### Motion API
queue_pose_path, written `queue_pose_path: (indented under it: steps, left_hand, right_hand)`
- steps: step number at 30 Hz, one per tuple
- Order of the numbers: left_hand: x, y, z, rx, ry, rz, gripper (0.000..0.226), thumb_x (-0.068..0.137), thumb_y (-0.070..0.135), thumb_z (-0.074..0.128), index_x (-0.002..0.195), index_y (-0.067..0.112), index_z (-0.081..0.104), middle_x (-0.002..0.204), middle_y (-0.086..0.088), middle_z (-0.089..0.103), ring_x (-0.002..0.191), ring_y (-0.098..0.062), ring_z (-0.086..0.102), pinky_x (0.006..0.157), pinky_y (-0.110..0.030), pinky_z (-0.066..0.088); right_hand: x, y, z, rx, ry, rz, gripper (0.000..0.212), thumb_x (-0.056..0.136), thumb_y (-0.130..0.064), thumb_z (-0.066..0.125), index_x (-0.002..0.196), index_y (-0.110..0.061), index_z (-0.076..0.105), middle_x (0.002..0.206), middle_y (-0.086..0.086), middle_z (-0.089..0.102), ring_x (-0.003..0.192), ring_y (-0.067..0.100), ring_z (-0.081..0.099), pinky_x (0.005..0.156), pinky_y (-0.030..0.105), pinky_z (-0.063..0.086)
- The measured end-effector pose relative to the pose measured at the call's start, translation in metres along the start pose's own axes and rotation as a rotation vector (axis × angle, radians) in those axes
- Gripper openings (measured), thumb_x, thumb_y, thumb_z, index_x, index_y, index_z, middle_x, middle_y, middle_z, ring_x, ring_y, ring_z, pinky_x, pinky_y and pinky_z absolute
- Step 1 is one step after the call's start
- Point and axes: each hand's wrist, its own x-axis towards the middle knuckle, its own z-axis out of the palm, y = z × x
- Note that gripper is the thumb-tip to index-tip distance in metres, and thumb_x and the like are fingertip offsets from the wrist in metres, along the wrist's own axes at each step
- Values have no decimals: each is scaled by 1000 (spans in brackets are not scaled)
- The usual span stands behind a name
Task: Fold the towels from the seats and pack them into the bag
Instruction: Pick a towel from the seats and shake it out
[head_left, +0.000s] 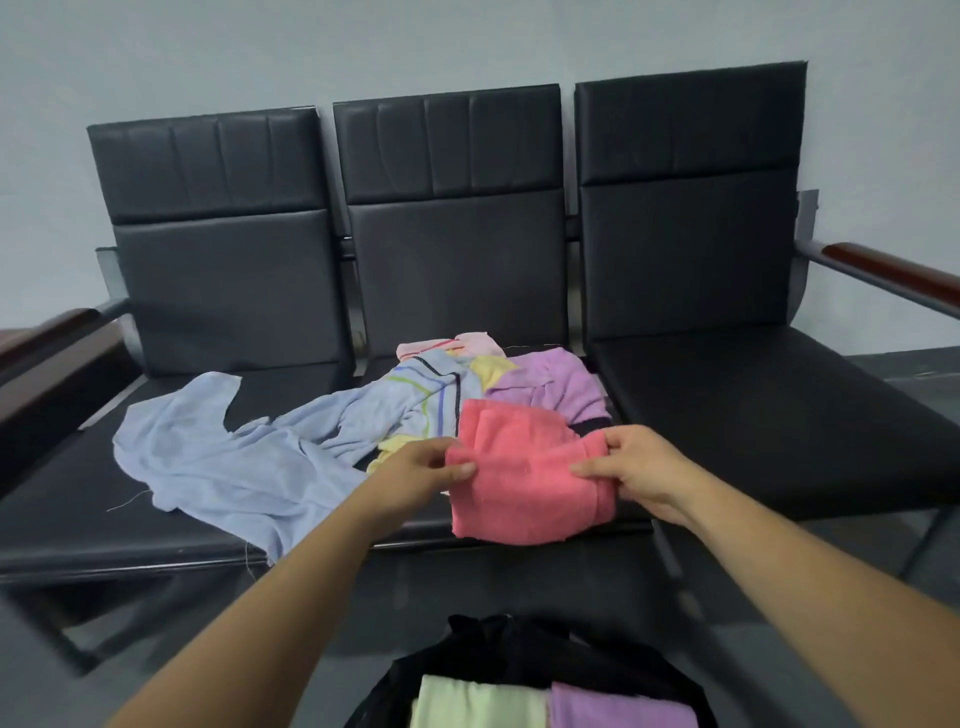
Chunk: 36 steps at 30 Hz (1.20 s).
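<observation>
Pink towel, partly folded, lies at the front of the middle seat. The left grip pinches its 9 o'clock edge and the right grip its 3 o'clock edge, each closed on the cloth. Behind, at 12 o'clock, sit unfolded striped, yellow, purple and pale pink towels; a pale blue cloth sprawls toward 9 o'clock. At 6 o'clock the black bag holds two folded towels, green and lilac. By my judgement, well under half is done.
</observation>
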Motion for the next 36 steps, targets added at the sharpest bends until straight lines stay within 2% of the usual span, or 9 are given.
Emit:
queue_pose_path:
  steps: [4, 8, 13, 17, 22, 25, 29, 32, 36]
  left_hand:
    - [9, -12, -4, 4, -42, -35, 18, 94, 18, 72, 86, 8, 58, 78, -3, 63, 79, -21, 64, 82, -41, 57]
    - [40, -15, -9, 167, 217, 19, 14, 92, 22, 75, 91, 11, 67, 72, 1, 73, 73, -21, 72, 74, -41, 62]
    - [101, -23, -21, 267, 403, 43, 20, 86, 33, 81, 85, 16, 70, 79, 1, 73, 76, -18, 69, 76, -40, 56]
    - [145, -36, -26, 314, 459, 27, 24, 88, 29, 78, 72, 24, 61, 70, 6, 55, 70, -14, 51, 64, -30, 39]
    - [183, -51, -23, 422, 503, -25, 15, 95, 26, 68, 101, 12, 67, 82, 3, 60, 72, -12, 55, 46, -14, 40]
    - [196, -55, -21, 502, 487, -49, 23, 95, 30, 68, 98, 8, 65, 79, 0, 62, 77, -19, 60, 55, -28, 49]
    - [197, -57, -19, 454, 530, -111, 31, 91, 34, 71, 102, 9, 57, 83, 3, 59, 83, -20, 59, 61, -31, 45]
    - [185, -52, -16, 380, 464, -273, 43, 87, 48, 74, 91, 9, 58, 75, 3, 55, 74, -18, 57, 55, -27, 39]
    - [163, -50, -12, 207, 269, -456, 53, 80, 54, 80, 100, 8, 64, 88, -3, 68, 76, -21, 66, 70, -32, 56]
  right_hand:
    - [12, -3, -5, 48, -54, 71, 14, 81, 4, 79, 86, -5, 70, 83, 7, 77, 86, 24, 72, 83, 41, 57]
    - [42, -8, -2, 134, 132, 31, 27, 81, 5, 80, 79, -10, 58, 86, 10, 70, 81, 23, 68, 75, 42, 55]
    - [102, -5, 4, 64, 316, -3, 44, 74, -1, 87, 109, -13, 63, 109, 8, 67, 95, 22, 66, 77, 36, 55]
    - [144, -3, 7, -30, 322, -44, 19, 81, -1, 81, 99, -3, 73, 94, 8, 68, 90, 25, 65, 78, 35, 54]
    - [188, 19, 14, -81, 398, -64, 18, 82, -7, 83, 79, -15, 67, 81, 1, 64, 84, 21, 61, 76, 32, 51]
    - [206, 29, 18, -179, 392, -56, 25, 84, -20, 83, 74, -11, 61, 73, 3, 59, 77, 22, 57, 68, 30, 45]
    - [210, 21, 15, -258, 358, 70, 58, 77, -58, 78, 105, -9, 66, 97, 7, 67, 90, 25, 65, 82, 37, 56]
    - [192, 13, 11, -141, 251, 251, 73, 83, -49, 80, 138, -12, 51, 126, 12, 62, 108, 28, 60, 88, 42, 52]
    - [172, 10, 8, -128, 157, 435, 72, 82, -44, 82, 139, -16, 48, 110, 8, 62, 101, 28, 59, 89, 43, 48]
